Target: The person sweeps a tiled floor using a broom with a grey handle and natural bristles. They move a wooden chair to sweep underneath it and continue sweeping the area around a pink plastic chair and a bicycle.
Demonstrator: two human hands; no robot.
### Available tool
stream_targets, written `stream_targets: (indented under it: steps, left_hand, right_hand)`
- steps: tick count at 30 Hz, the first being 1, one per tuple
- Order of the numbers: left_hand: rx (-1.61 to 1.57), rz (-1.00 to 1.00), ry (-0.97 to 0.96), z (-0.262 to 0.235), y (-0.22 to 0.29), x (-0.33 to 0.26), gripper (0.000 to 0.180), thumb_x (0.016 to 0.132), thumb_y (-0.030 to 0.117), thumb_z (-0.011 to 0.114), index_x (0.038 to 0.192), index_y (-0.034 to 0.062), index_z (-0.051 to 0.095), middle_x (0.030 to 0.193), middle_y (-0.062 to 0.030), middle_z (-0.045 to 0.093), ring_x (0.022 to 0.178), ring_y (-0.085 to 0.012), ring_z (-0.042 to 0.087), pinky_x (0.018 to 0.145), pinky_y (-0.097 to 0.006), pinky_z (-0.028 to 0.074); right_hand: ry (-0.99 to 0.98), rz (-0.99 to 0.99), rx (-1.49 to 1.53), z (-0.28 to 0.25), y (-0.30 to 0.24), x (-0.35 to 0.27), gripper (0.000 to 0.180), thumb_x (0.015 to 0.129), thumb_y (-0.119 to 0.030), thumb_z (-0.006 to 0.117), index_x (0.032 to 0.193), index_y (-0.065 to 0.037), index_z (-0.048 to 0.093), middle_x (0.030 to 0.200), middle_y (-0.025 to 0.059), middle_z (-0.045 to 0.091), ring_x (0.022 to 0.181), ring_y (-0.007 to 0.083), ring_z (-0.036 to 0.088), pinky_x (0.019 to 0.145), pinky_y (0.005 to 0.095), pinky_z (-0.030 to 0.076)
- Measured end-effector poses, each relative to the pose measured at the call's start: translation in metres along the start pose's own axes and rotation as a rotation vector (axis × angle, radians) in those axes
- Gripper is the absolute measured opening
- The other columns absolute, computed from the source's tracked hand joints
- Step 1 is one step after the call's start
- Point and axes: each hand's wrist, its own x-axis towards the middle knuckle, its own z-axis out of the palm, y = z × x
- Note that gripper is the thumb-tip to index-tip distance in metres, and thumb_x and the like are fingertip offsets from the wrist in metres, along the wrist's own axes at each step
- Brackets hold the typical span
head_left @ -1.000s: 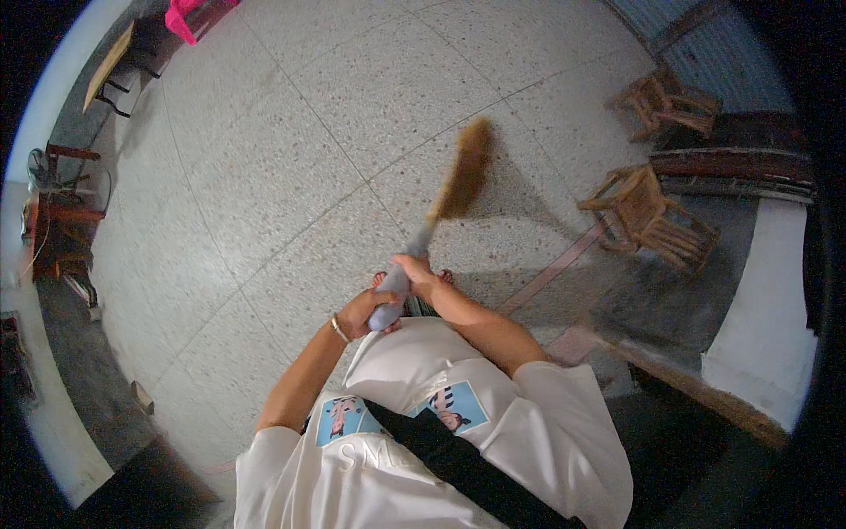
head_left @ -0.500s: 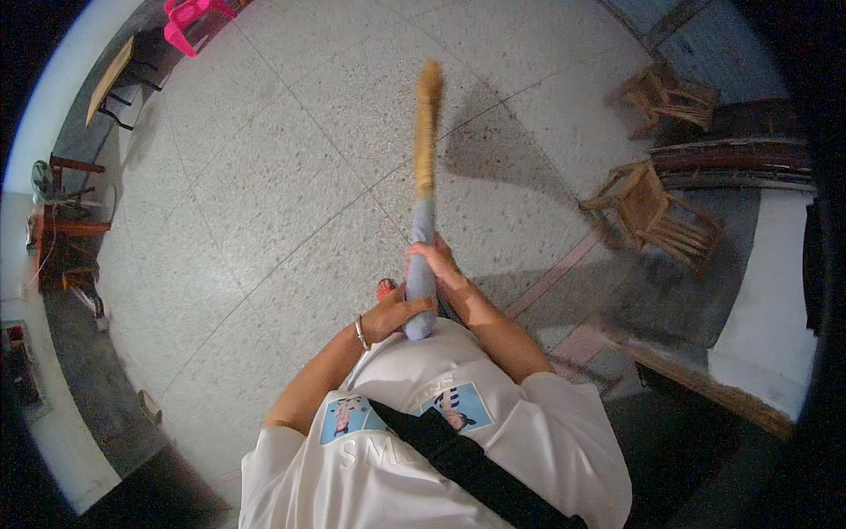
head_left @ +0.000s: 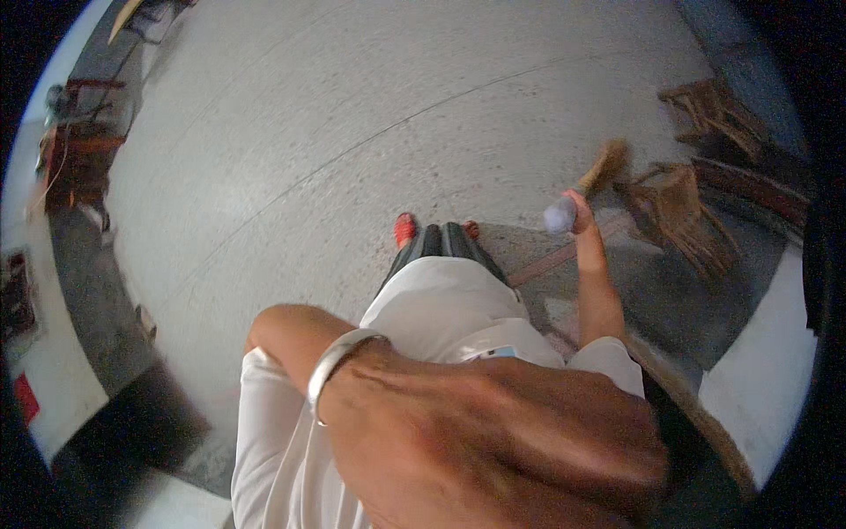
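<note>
1 broom (head_left: 592,181) sticks out of the right hand (head_left: 579,212), fingers wrapped around its handle.

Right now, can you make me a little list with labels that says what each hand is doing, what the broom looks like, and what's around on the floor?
left hand: raised close to the camera, back showing, holds nothing visible, silver bangle on wrist
right hand: stretched out to the side, gripping the broom handle
broom: pale blue-grey handle, straw-coloured bristles, blurred
floor: grey speckled tiles
nearby: wooden chairs beside the broom
feet: red shoes below dark trousers
</note>
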Motion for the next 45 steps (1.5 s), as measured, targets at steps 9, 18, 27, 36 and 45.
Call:
stream_targets:
  steps: [9,18,27,36,45]
  left_hand:
    - [0.619,0.546,0.200,0.037,-0.006,0.013,0.036,0.082,0.035,0.047,0.092,0.0003,0.050,0.085,-0.0103,0.056,0.077,-0.0219,0.055,0.072,-0.033,0.044]
    - [0.751,0.698,0.272,0.035,-0.009,0.028,0.029,0.078,0.031,0.051,0.082,0.0023,0.048,0.082,-0.0080,0.057,0.071,-0.0176,0.055,0.067,-0.029,0.046]
    - [0.658,0.660,0.314,0.033,-0.031,0.039,0.025,0.075,0.027,0.056,0.072,0.0043,0.047,0.079,-0.0057,0.057,0.065,-0.0133,0.055,0.063,-0.026,0.048]
    - [0.827,0.824,0.361,0.032,-0.082,0.063,0.030,0.067,0.041,0.059,0.075,0.0126,0.054,0.079,-0.0004,0.056,0.078,-0.0181,0.052,0.076,-0.035,0.037]
    - [0.817,0.854,0.303,-0.012,-0.133,0.097,0.027,0.065,0.039,0.060,0.074,0.0136,0.053,0.077,0.0010,0.054,0.075,-0.0163,0.050,0.075,-0.033,0.036]
  right_hand:
    - [-0.311,0.040,-0.103,0.198,0.042,-0.100,0.015,0.077,-0.021,0.052,0.078,-0.006,0.051,0.064,0.0061,0.052,0.056,0.0168,0.050,0.053,0.0290,0.043]
    - [-0.705,0.336,0.432,0.143,-0.035,-0.125,0.040,0.074,-0.027,0.054,0.098,0.003,0.041,0.073,0.0054,0.046,0.062,0.0150,0.049,0.055,0.0263,0.043]
    - [0.102,-0.026,-0.182,-0.032,0.011,-0.145,0.018,0.070,-0.019,0.057,0.075,-0.002,0.055,0.062,0.0077,0.054,0.057,0.0193,0.056,0.049,0.0323,0.045]
    - [0.103,-0.040,-0.147,-0.079,-0.016,-0.151,0.018,0.074,-0.021,0.055,0.065,-0.006,0.052,0.057,0.0065,0.052,0.051,0.0193,0.052,0.053,0.0345,0.046]
    - [0.299,0.000,-0.297,-0.153,-0.064,-0.077,0.017,0.070,-0.021,0.060,0.073,-0.005,0.054,0.064,0.0064,0.054,0.052,0.0199,0.053,0.050,0.0339,0.043]
